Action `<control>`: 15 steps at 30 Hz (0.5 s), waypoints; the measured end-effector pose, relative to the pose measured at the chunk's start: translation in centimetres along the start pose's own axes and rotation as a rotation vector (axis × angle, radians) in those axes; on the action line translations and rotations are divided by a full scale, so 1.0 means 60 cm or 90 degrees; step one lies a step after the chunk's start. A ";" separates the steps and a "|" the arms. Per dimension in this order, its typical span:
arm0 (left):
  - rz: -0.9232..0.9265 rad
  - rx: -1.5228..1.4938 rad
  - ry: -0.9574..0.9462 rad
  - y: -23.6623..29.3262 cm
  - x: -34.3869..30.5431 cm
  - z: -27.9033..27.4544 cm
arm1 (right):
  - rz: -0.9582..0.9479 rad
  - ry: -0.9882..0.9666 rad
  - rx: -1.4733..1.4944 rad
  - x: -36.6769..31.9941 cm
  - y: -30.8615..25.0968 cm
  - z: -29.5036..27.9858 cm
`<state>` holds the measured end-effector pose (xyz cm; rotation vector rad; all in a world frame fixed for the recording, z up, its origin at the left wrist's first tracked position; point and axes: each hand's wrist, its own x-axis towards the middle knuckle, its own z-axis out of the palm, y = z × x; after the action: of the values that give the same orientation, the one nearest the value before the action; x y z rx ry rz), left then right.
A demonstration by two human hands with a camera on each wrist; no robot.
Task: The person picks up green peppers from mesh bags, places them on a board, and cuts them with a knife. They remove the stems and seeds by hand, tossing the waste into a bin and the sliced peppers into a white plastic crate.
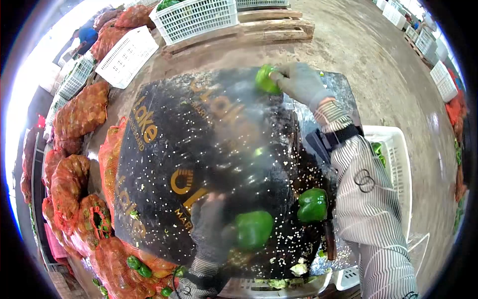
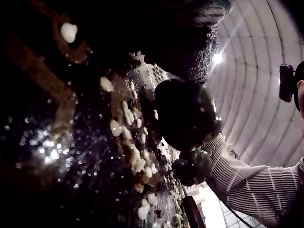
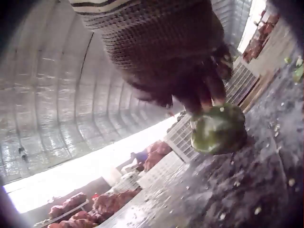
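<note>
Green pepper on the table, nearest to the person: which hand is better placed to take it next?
Probably the left hand: though blurred, it is close to this pepper, while the right hand holds another pepper near the table's far edge.

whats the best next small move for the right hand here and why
Probably draw the glossy green bell pepper in the right hand toward the person: it is near the far edge of the black, gold-lettered surface, while a second green pepper and a brown-handled tool are at the near side.
</note>
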<state>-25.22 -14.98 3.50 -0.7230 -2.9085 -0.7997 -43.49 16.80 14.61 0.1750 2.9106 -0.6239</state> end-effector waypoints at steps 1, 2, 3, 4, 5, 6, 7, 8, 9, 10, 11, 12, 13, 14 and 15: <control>0.009 -0.008 0.016 -0.003 0.000 0.003 | 0.018 0.095 0.063 -0.012 0.001 0.004; 0.012 -0.016 0.035 -0.003 -0.001 0.002 | 0.030 0.188 0.123 -0.017 -0.001 0.008; 0.030 -0.024 0.043 -0.003 -0.004 -0.002 | -0.097 0.397 -0.017 0.005 0.019 0.040; 0.056 -0.036 0.071 -0.005 -0.002 -0.005 | -0.100 0.382 -0.014 0.000 0.005 0.050; 0.052 -0.015 0.066 -0.005 -0.004 -0.005 | -0.115 0.254 0.012 -0.009 -0.016 0.061; 0.048 0.004 0.062 -0.007 -0.005 -0.003 | -0.131 0.125 0.035 -0.018 -0.032 0.075; 0.057 0.010 0.076 -0.009 -0.006 0.000 | -0.260 0.095 -0.005 -0.008 -0.029 0.104; 0.059 0.016 0.084 -0.011 -0.010 0.002 | -0.264 0.054 0.000 -0.011 -0.014 0.126; 0.070 -0.005 0.104 -0.014 -0.010 0.005 | -0.307 -0.047 0.031 -0.030 -0.028 0.122; 0.073 -0.022 0.121 -0.014 -0.014 0.005 | -0.351 -0.157 0.068 -0.051 -0.044 0.120; 0.053 -0.028 0.118 -0.008 -0.018 0.002 | -0.339 -0.224 0.053 -0.067 -0.053 0.124; 0.027 -0.027 0.116 -0.004 -0.016 0.002 | -0.358 -0.203 0.082 -0.082 -0.039 0.145; 0.060 -0.037 0.175 -0.019 -0.022 0.019 | -0.496 -0.159 0.066 -0.096 -0.030 0.163; 0.041 0.012 0.189 -0.020 -0.021 0.033 | -0.290 -0.395 0.216 -0.128 -0.048 0.158; 0.009 0.054 0.190 -0.010 -0.024 0.025 | -0.332 -0.321 0.095 -0.127 -0.034 0.178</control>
<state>-24.08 -15.32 1.69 -0.5616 -2.6483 -0.7082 -34.92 9.91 7.16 -0.6484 2.4067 -0.8153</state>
